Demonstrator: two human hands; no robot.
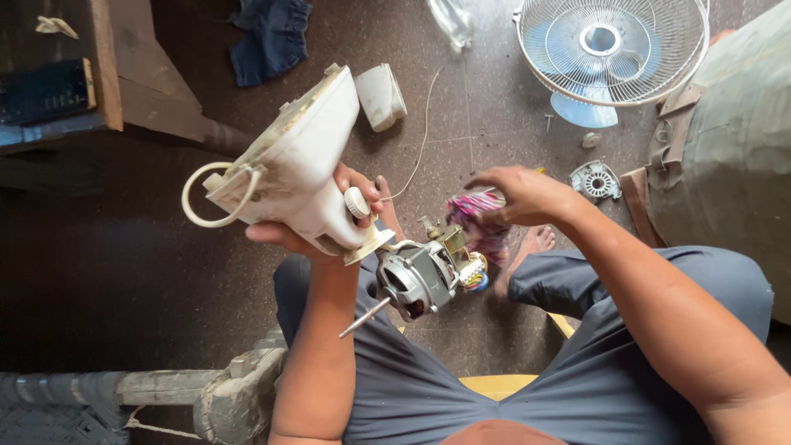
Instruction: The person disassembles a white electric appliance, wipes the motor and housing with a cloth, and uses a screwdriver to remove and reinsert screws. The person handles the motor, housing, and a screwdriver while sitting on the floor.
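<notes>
Grey-trousered lap under a fan motor (416,278) and its white housing (301,161).
Left hand (329,216) grips the housing, raised above the knees, motor hanging at its lower end; right hand (521,194) hovers half-open over a pink rag (478,216), blurred. Fan grille (611,49) lies on the floor.

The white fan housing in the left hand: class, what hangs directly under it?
Under the white fan housing held in the left hand hangs the grey motor, shaft pointing down-left. The joint between them is covered by the housing's base.
</notes>
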